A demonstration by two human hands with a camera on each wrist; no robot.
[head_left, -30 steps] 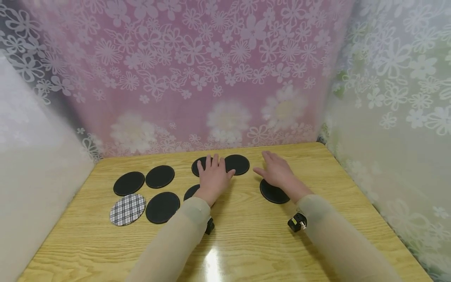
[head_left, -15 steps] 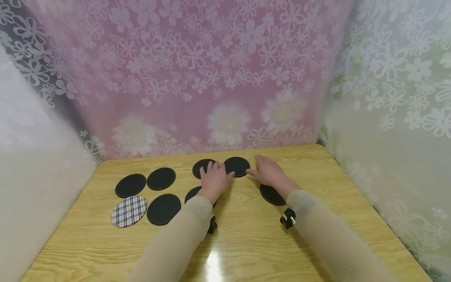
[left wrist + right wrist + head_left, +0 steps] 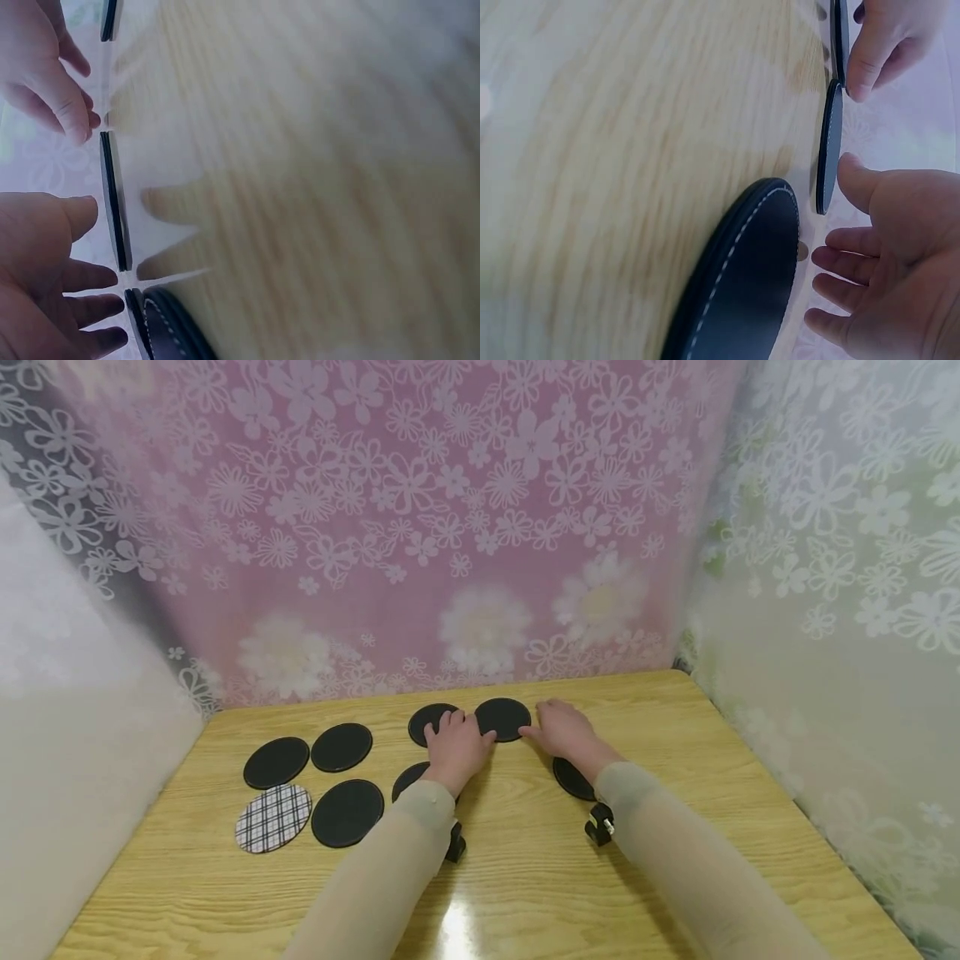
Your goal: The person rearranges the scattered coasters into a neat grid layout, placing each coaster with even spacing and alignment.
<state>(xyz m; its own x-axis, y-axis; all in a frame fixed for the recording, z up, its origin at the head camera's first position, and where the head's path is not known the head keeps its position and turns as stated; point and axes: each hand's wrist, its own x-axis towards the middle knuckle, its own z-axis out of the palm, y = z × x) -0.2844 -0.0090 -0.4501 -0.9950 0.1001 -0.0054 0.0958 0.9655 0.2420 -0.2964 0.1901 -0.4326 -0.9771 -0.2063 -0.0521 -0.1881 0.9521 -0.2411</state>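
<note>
Two black round coasters lie side by side at the back of the table in the head view. My left hand (image 3: 459,749) is spread over the front right of the left one, coaster (image 3: 426,722), its thumb near the edge of the other coaster (image 3: 504,718). At that coaster's right side is my right hand (image 3: 567,732), fingers extended and thumb close to the rim; contact cannot be made out. Another black coaster (image 3: 572,780) sits partly hidden under my right wrist. My left forearm covers part of a further black coaster (image 3: 408,778). Neither hand grips anything.
On the table's left side lie a plaid coaster (image 3: 273,819) and black coasters, among them a front coaster (image 3: 347,812) and a back coaster (image 3: 341,747). A pink floral curtain (image 3: 360,568) hangs behind the wooden table (image 3: 525,877).
My right hand has moved left, from above the right coaster to the right side of the back coaster. The left hand has stayed nearly in place, its fingers bending slightly more. The coasters look unmoved.
</note>
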